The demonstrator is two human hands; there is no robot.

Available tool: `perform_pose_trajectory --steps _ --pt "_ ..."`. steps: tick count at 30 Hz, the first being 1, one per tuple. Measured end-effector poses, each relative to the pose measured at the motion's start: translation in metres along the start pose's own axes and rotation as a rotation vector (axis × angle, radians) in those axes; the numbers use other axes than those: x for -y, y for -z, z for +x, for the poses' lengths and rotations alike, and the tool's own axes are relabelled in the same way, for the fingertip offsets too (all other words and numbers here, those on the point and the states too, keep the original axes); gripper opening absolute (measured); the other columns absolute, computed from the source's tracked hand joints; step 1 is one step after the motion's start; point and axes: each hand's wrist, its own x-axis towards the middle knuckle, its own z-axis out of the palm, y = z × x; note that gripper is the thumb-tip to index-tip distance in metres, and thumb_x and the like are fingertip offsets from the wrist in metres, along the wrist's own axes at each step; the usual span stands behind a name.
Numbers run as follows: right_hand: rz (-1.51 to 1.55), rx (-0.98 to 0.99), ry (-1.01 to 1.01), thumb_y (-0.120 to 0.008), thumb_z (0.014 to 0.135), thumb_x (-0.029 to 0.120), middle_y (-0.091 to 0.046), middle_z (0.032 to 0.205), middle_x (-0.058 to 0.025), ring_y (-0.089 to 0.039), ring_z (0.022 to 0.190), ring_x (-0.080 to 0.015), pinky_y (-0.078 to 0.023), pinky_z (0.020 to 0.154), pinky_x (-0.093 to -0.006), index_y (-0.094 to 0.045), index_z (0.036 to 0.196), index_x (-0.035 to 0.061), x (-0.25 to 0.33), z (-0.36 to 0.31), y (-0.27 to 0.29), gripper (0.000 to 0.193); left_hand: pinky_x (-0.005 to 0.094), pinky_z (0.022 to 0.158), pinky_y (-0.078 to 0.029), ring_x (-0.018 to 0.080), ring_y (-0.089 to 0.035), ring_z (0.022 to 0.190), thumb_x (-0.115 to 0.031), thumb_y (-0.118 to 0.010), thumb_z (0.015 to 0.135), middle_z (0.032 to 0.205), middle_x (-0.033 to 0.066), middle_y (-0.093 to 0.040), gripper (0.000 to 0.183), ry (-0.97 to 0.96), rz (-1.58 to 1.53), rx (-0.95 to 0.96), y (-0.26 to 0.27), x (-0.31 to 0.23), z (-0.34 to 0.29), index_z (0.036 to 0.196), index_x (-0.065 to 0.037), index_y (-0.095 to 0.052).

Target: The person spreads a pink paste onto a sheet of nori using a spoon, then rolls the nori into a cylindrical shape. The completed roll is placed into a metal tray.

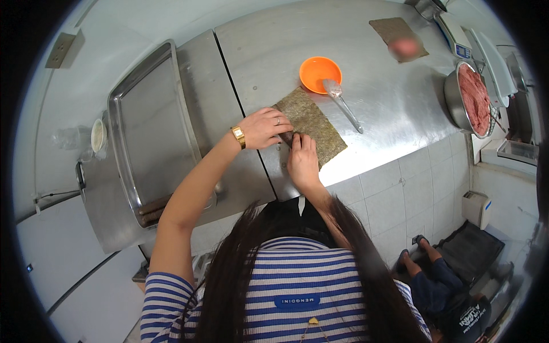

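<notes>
A dark green seaweed sheet [317, 123] lies flat on the steel table, its edge toward me turned up into a dark roll [286, 138]. My left hand [266, 128], with a gold watch at the wrist, has its fingers closed over the roll's far end. Fingers bent, my right hand [304, 157] grips the near end. Whatever is inside the roll is hidden. Just beyond the sheet are an orange bowl [311, 72] and a utensil [347, 108] with a pale head and long metal handle, its head at the bowl's rim.
To the left, a metal tray [146, 114] holds dark rolls [153, 211] at its near end. Another seaweed sheet [389, 27] bears a blurred pink mound. A steel bowl of ground meat [474, 100] and a scale [453, 35] stand right. A person [437, 280] sits at lower right.
</notes>
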Motion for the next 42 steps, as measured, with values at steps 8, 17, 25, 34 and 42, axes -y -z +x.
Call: perform_pose_trajectory --steps 8,17,25,34,42 --pt "0.005 0.001 -0.043 -0.055 0.075 -0.002 -0.051 0.101 -0.0226 -0.05 0.094 -0.038 -0.044 0.084 -0.044 -0.052 0.113 -0.0104 -0.003 -0.001 0.002 0.039 0.0354 0.102 -0.038 0.0172 -0.056 0.106 -0.016 -0.062 0.08 0.106 -0.0008 -0.062 0.026 -0.054 0.096 0.015 -0.006 0.009 0.011 0.106 -0.014 -0.061" --pt "-0.066 0.134 0.042 -0.059 0.067 0.0 -0.052 0.096 -0.0185 -0.052 0.092 -0.0342 -0.045 0.082 -0.0397 -0.055 0.103 -0.007 -0.022 -0.023 0.027 0.037 0.0343 0.088 -0.043 0.0184 -0.059 0.088 -0.019 -0.068 0.074 0.091 0.0014 -0.059 0.025 -0.012 0.129 0.122 -0.011 -0.023 0.003 0.097 -0.012 -0.061" --pt "-0.1 0.203 0.18 -0.059 0.067 0.002 -0.051 0.094 -0.0158 -0.053 0.091 -0.032 -0.046 0.08 -0.0381 -0.055 0.097 -0.0039 -0.035 -0.041 0.052 0.031 0.0354 0.085 -0.041 0.0204 -0.055 0.1 -0.019 -0.074 0.069 0.101 0.0039 -0.056 0.039 0.255 0.033 0.008 -0.023 -0.085 -0.017 0.105 -0.012 -0.059" --pt "-0.11 0.202 0.187 -0.054 0.073 0.004 -0.052 0.095 -0.0159 -0.054 0.091 -0.0315 -0.046 0.081 -0.0383 -0.055 0.102 -0.006 -0.026 -0.039 0.035 0.031 0.0344 0.083 -0.043 0.0201 -0.058 0.094 -0.016 -0.069 0.073 0.095 0.0022 -0.059 0.027 0.303 0.062 0.081 -0.019 -0.075 -0.027 0.099 -0.012 -0.062" --pt "-0.186 0.122 0.106 -0.052 0.076 0.005 -0.052 0.091 -0.0148 -0.053 0.088 -0.0299 -0.045 0.078 -0.0376 -0.055 0.097 -0.0038 -0.052 -0.065 0.055 0.023 0.0343 0.083 -0.043 0.0204 -0.059 0.091 -0.015 -0.066 0.075 0.096 0.0019 -0.06 0.022 0.307 0.066 0.109 -0.021 -0.071 -0.024 0.097 -0.013 -0.064"
